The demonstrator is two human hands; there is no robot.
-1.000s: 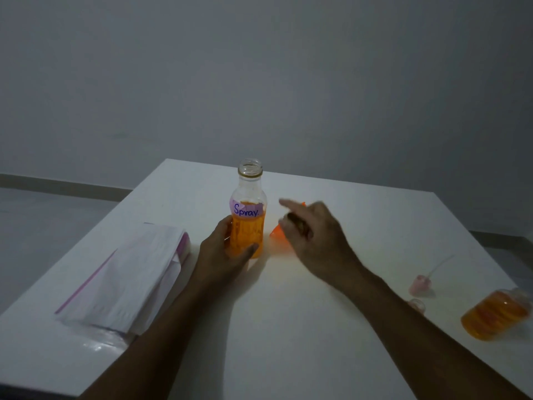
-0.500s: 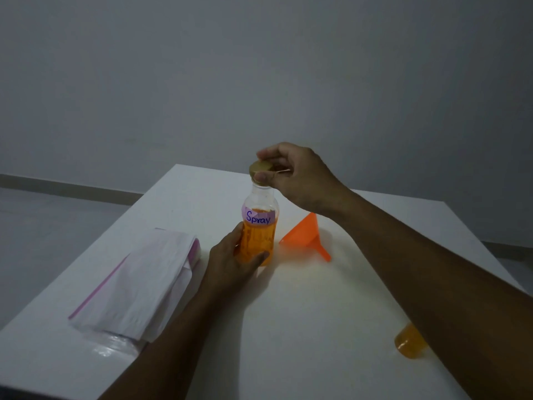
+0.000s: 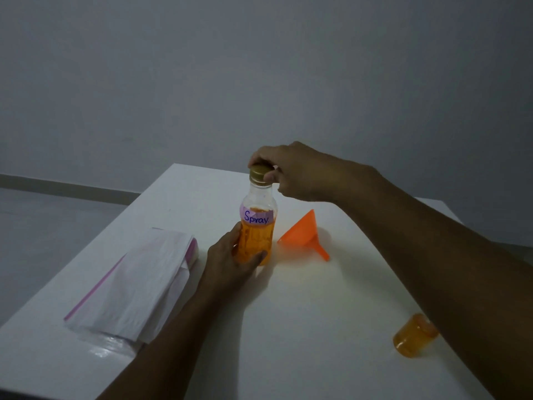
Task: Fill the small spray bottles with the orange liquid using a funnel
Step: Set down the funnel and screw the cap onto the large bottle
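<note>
Only the head view here. A second ago the big bottle (image 3: 257, 226) marked "Spray" had an open neck and the right hand (image 3: 291, 171) was down by the funnel (image 3: 305, 235). Now the gold cap (image 3: 261, 172) sits on the neck, with the right hand's fingers curled round it from above and the thumb on its side. I can't tell whether it's screwed tight yet.

The left hand (image 3: 230, 255) hasn't moved. It's wrapped round the lower body of the bottle, which stands upright mid-table and is a bit over half full of orange. My guess is the pouring's done, at least for this round, and the supply is being closed up.

The funnel lies on its side just right of the bottle, spout toward the camera, not touching it. One small bottle (image 3: 414, 339) full of orange lies tipped over near the table's (image 3: 317, 313) right edge, partly hidden by the right forearm, so I can't see whether it's capped. It could leak or roll. A zip bag (image 3: 135, 281) of white paper sits to the left, apart from everything. Nothing blocks the cap.
</note>
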